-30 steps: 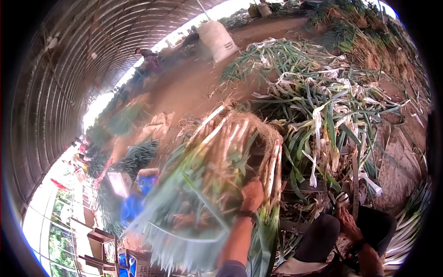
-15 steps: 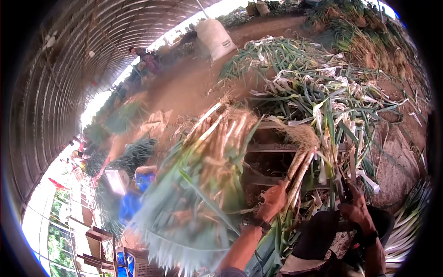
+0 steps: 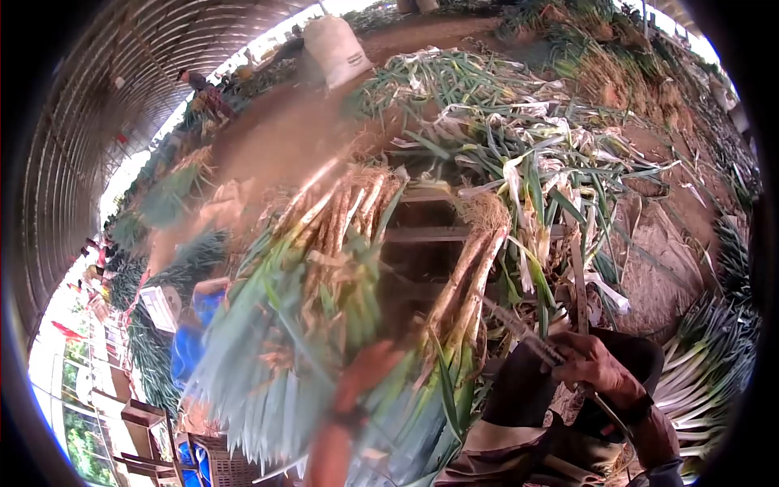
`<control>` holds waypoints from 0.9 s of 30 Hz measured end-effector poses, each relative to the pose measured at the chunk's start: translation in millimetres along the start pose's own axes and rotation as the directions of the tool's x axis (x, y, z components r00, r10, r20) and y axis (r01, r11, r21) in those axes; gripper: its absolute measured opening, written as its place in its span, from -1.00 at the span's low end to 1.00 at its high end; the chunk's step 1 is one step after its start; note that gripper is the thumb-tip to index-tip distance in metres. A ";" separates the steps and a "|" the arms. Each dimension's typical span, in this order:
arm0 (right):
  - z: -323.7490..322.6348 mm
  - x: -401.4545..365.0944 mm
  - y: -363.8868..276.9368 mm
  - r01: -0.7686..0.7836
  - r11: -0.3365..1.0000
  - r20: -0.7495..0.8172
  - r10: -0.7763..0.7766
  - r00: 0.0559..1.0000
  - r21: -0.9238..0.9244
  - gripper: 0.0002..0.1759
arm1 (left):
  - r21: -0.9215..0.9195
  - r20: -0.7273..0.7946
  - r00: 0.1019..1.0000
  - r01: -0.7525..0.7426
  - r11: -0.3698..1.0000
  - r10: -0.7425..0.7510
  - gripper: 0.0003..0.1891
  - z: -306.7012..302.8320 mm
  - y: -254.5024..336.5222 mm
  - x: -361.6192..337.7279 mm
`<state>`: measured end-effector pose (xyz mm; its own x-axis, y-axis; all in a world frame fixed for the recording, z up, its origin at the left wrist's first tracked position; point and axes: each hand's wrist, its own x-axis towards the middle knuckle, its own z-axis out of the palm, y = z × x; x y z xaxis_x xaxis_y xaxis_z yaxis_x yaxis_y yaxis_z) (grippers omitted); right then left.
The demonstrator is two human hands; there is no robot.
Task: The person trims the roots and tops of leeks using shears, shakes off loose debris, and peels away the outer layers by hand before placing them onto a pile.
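Note:
My left hand (image 3: 369,373), smeared by motion, is over the leaves of a large pile of long green onions (image 3: 337,215); I cannot make out its fingers. Just right of it, a small bunch of green onions (image 3: 466,280) leans roots-up against wooden slats (image 3: 430,234). My right hand (image 3: 588,365) is closed around a narrow rod-like tool (image 3: 519,331) that points up and left toward that bunch. A thin hose-like length (image 3: 614,415) trails below this hand.
Stripped leaves (image 3: 535,154) lie heaped beyond the slats. Green onions with white stems (image 3: 690,381) lie at lower right. A full white sack (image 3: 334,53) stands at the back. A plastic crate (image 3: 231,467) is at lower left. Another person (image 3: 207,93) is far off at left.
My left hand has let go of the small bunch and moved left over the large pile. My right hand has lifted, and the tool now shows clearly. The view has shifted right.

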<state>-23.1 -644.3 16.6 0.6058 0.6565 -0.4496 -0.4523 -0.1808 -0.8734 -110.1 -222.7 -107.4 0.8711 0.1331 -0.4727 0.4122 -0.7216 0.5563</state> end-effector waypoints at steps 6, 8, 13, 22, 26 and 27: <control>11.7 -3.3 11.3 0.127 0.845 0.281 0.028 0.959 -0.519 -0.31 | -0.006 0.004 1.000 -0.029 1.000 0.030 -0.26 1.3 8.0 -31.9; 21.2 -7.7 29.1 0.253 0.830 0.409 -0.033 0.912 -0.498 -0.30 | 0.024 0.003 1.000 -0.017 1.000 0.017 -0.26 0.9 6.3 -33.0; 20.7 4.6 43.7 0.452 0.696 0.455 -0.199 0.868 -0.558 -0.41 | 0.031 -0.044 0.999 -0.028 0.999 0.030 -0.29 14.1 -15.7 -21.7; 41.0 4.9 11.5 0.316 0.718 0.384 -0.073 0.921 -0.620 -0.51 | 0.235 -0.126 0.973 -0.161 0.959 0.195 -0.43 50.4 -86.3 3.6; 49.0 6.5 24.8 0.512 0.727 0.523 -0.246 0.816 -0.457 -0.56 | 0.011 -0.166 0.981 -0.095 0.995 0.096 -0.50 54.2 -86.1 4.8; 51.2 8.2 25.7 0.488 0.759 0.458 -0.282 0.843 -0.431 -0.57 | 0.203 -0.129 0.990 -0.033 0.979 0.060 -0.50 44.3 -67.2 -4.5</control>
<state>-63.3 -606.0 0.1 0.3383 0.9399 -0.0464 0.2345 -0.1320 -0.9631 -153.6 -204.9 -172.9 0.9214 0.1761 -0.3464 0.3206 -0.8483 0.4215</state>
